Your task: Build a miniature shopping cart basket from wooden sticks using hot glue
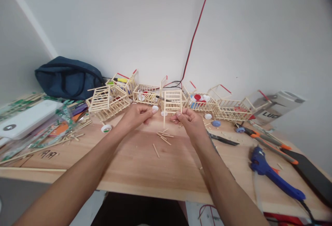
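Note:
Both my arms reach over a wooden table (135, 170). My left hand (135, 116) is closed in a pinch on a white bottle cap (155, 108). Just to its right, my right hand (190, 120) is also closed, its fingers gripping the bottom of a small cart frame (171, 102) made of thin wooden sticks, which stands upright with one stick hanging down. The two hands are close together, the cap almost touching the frame's lower left corner. Loose sticks (164, 137) lie on the table under the hands.
Several more stick carts (109, 99) stand in a row along the wall, some holding caps. A blue bag (67, 77) sits back left, plastic packets (31, 125) left. A blue glue gun (272, 174), orange-handled tools (267, 143) and a black pad (313, 175) lie right. A red cable (194, 35) runs down the wall.

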{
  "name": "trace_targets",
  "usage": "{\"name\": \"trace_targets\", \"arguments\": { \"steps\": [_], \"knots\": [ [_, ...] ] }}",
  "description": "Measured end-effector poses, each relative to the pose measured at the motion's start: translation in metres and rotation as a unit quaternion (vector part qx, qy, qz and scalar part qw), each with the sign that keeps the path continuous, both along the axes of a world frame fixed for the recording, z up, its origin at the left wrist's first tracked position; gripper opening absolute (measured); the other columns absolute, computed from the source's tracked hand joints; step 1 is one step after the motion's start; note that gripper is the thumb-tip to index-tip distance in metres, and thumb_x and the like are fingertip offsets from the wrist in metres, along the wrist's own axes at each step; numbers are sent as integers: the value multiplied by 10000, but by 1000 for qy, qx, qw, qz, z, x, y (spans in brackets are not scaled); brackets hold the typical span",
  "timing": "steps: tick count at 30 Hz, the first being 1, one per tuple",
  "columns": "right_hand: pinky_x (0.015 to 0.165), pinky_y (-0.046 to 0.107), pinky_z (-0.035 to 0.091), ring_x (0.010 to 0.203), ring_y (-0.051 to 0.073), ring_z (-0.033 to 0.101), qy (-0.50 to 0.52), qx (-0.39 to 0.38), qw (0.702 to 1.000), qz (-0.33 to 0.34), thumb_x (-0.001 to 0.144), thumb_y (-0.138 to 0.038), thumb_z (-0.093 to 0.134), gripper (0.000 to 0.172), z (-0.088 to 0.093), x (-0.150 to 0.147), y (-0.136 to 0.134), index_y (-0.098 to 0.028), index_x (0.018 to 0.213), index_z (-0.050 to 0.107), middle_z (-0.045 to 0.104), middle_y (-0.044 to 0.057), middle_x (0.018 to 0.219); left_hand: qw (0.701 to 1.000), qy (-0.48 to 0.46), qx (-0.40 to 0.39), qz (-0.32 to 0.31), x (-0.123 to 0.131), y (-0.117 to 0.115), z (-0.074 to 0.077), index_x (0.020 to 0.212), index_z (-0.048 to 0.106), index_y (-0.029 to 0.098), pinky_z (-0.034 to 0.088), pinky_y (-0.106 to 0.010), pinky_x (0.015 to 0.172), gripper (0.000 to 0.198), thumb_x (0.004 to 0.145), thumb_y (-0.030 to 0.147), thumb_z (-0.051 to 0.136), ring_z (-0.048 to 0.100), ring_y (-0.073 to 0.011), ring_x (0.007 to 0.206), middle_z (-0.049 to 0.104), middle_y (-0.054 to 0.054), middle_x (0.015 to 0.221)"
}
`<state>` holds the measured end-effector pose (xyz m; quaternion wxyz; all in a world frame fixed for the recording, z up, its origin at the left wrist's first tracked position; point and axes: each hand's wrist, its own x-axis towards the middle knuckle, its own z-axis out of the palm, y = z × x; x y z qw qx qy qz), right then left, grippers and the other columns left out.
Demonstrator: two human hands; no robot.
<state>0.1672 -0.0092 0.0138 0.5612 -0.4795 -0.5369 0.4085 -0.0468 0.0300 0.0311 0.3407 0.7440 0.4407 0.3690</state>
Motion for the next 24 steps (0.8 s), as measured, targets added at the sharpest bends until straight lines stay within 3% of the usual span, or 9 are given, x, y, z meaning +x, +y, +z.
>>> {"name": "trace_targets", "arguments": {
  "steps": [2,5,8,14,24],
  "knots": [
    [715,306,486,645,148,628,-3,-1,1000,-3,756,-471,700,293,-1,0,1,-207,745,574,746,49,766,997,-44,-36,-42,4,0,-2,647,686,151,391,-207,536,285,734,422,670,520,-96,528,648,-9,590],
    [711,310,486,631,148,621,-4,-6,1000,-2,744,-494,704,313,-3,-1,1,-208,750,575,751,52,783,988,-86,-107,-64,10,-2,-7,806,737,148,437,-226,576,269,684,388,732,565,-115,593,697,-37,700],
    [700,306,484,623,146,615,-1,-9,1000,0,732,-498,712,319,-3,-2,1,-213,739,569,749,47,775,982,-112,-140,-64,16,-5,-13,753,724,143,421,-220,540,278,681,411,742,535,-104,548,671,-31,636],
    [666,280,469,603,133,603,-11,0,1000,10,760,-441,690,259,-4,-5,1,-209,736,578,731,33,738,980,-139,-129,-62,24,-9,-21,628,659,138,385,-206,515,321,709,444,711,494,-86,516,635,-20,596],
    [626,268,450,594,137,602,-43,-10,999,9,773,-433,661,249,-11,-7,2,-199,758,577,744,44,755,992,-78,-72,-66,23,-7,-27,563,597,133,289,-202,488,345,753,420,621,415,-76,481,527,10,505]
  ]
}}
